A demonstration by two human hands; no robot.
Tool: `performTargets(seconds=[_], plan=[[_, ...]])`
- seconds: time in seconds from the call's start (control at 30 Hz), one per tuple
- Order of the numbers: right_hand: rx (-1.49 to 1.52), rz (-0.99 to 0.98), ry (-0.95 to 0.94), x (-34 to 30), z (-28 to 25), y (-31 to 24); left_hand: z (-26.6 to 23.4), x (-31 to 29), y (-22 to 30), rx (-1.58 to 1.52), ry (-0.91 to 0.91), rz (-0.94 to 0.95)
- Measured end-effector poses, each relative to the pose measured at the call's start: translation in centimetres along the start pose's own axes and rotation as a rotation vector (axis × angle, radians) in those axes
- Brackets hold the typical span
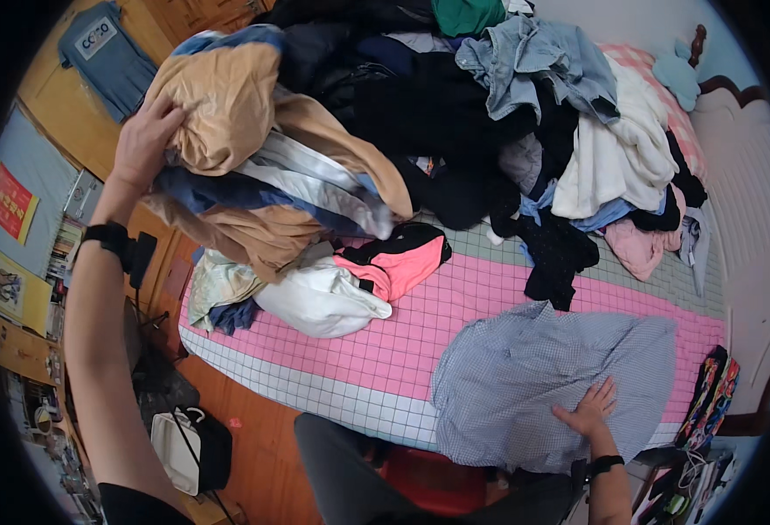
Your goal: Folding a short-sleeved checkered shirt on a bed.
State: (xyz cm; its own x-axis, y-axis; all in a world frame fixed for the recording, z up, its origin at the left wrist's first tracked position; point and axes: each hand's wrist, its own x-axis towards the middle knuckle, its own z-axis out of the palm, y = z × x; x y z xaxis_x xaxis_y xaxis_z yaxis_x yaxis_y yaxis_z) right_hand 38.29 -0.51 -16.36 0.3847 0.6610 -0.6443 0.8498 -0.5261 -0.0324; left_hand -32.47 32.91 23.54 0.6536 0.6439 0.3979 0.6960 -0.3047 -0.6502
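Note:
My left hand [144,133] is raised at the upper left and presses on a tan, white and blue striped garment [262,166] that hangs over the left side of a big clothes pile [455,105]. Its fingers curl into the tan cloth. My right hand [588,408] lies flat, fingers spread, on a light blue checked shirt [533,367] spread out on the pink and white checked bed cover [402,337] near the bed's front edge. Both wrists wear black bands.
White, pink and black garments [350,284] lie in a small heap between the two hands. A denim piece [533,61], a white top [616,157] and dark clothes crown the pile. A wooden floor with a white bag [179,442] is at the lower left, a headboard [743,175] at the right.

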Motion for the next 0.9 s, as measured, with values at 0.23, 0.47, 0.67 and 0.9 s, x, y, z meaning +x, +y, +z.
performTargets(seconds=[0.23, 0.47, 0.67, 0.9], plan=[[-0.007, -0.008, -0.049, 0.3, -0.1, -0.7, 17.4, -11.0, 16.4, -0.311, -0.345, -0.251], [-0.001, 0.030, -0.097, -0.2, -0.9, -0.6, 12.0, -5.3, 20.4, -0.326, -0.498, -0.160], [0.008, 0.033, -0.067, -0.7, -1.0, -0.2, 6.8, -3.8, 34.6, -0.996, -0.003, 0.112], [0.015, 0.002, -0.070, -0.3, -0.9, -1.1, 15.1, -7.7, 37.5, -0.701, -0.620, -0.056]])
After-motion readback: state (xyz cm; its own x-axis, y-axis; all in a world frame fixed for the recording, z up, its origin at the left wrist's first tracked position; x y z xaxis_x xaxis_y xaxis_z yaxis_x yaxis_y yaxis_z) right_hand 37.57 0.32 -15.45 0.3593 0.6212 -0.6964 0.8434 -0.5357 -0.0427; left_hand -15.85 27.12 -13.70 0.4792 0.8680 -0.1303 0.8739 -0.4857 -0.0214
